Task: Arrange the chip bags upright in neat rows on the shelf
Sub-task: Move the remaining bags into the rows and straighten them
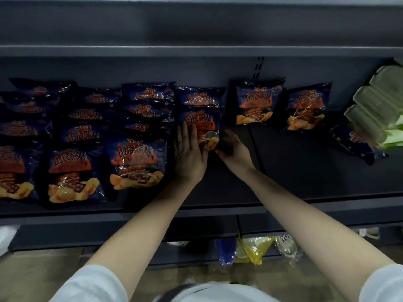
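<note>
Several dark blue chip bags with orange print stand in rows on the dark shelf (283, 182). Both hands are at one upright chip bag (204, 125) in the middle row, in front of another bag (199, 97). My left hand (189, 153) lies flat against its front with straight fingers. My right hand (231, 147) grips its lower right corner with curled fingers. To the right stand two single bags (257, 103) (306, 107). One bag (357, 142) lies flat at the far right.
Pale green packages (377, 101) fill the right end of the shelf. Filled rows of bags (74, 171) take up the left half. Below the shelf edge, on a lower level, sit yellow, blue and clear packets (253, 249).
</note>
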Motion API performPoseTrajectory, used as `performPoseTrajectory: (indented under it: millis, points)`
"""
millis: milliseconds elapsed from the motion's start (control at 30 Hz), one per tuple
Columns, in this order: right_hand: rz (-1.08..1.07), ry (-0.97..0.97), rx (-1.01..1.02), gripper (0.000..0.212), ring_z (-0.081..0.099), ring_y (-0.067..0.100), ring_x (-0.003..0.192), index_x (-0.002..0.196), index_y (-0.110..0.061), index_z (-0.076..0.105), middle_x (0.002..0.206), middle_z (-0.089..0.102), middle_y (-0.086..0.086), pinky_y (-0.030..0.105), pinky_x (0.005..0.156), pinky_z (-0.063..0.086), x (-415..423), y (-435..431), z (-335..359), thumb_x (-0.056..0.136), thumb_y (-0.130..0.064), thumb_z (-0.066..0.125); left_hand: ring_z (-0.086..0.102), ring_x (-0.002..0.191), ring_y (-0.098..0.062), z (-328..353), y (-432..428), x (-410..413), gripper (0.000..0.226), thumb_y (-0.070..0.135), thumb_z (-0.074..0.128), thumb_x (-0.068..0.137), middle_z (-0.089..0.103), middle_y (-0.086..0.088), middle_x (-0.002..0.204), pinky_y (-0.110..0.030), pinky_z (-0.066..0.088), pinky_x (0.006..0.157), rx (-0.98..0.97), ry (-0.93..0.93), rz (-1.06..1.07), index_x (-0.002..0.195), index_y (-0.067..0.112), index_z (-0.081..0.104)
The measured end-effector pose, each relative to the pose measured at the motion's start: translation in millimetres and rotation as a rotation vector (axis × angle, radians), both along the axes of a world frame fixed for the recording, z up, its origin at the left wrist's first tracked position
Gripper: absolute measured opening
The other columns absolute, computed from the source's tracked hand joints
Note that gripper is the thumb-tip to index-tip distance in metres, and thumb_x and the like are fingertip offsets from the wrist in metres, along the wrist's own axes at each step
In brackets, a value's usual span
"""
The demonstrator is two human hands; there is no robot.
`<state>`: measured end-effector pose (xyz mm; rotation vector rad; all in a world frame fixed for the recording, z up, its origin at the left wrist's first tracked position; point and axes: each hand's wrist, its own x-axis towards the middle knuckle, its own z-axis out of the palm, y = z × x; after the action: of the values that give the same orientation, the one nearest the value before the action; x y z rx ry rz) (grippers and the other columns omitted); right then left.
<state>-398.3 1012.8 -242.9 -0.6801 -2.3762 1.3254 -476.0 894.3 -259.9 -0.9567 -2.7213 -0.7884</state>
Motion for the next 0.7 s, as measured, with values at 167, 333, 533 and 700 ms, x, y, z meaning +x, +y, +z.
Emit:
performPoseTrajectory:
  millis: [167,333,533,700]
  points:
    - [-0.059,0.072,-0.112,0.058,0.055,0.008,0.112,0.141,-0.016,0.035,0.122,0.059,0.001,0.017,0.093,0.043,11.9,7.9,2.1,0.089,-0.007,0.06,0.0,0.144,-0.027,0.8,-1.4,12.7,0.065,0.038,0.028,0.092,0.006,-0.014,0.157,-0.044,-0.001,0.115,-0.049,0.2,-0.084,0.148,0.01,0.011]
    - [-0.134,0.111,-0.066,0.05,0.058,0.008,0.108,0.134,-0.016,0.042,0.114,0.061,-0.003,0.007,0.085,0.043,32.1,34.9,11.3,0.088,-0.003,0.057,0.001,0.145,-0.027,9.2,24.7,31.0,0.06,0.035,0.027,0.094,0.006,-0.012,0.157,-0.044,-0.001,0.116,-0.01,0.192,-0.166,0.148,0.011,0.015]
    - [-0.221,0.146,0.026,0.051,0.055,0.005,0.104,0.134,-0.017,0.042,0.107,0.059,-0.008,0.004,0.079,0.04,60.8,75.5,26.9,0.087,-0.004,0.056,0.011,0.144,-0.031,30.5,73.5,50.5,0.058,0.034,0.032,0.093,0.017,-0.011,0.156,-0.047,0.008,0.116,0.052,0.198,-0.242,0.145,0.012,0.024]
    - [-0.311,0.234,0.115,0.05,0.055,0.013,0.109,0.128,-0.012,0.048,0.12,0.056,0.003,0.003,0.081,0.041,97.3,109.4,42.7,0.082,0.006,0.055,0.028,0.137,-0.035,41.5,118.0,71.1,0.052,0.03,0.038,0.09,0.037,-0.012,0.146,-0.052,0.017,0.115,0.098,0.216,-0.297,0.138,0.012,0.037]
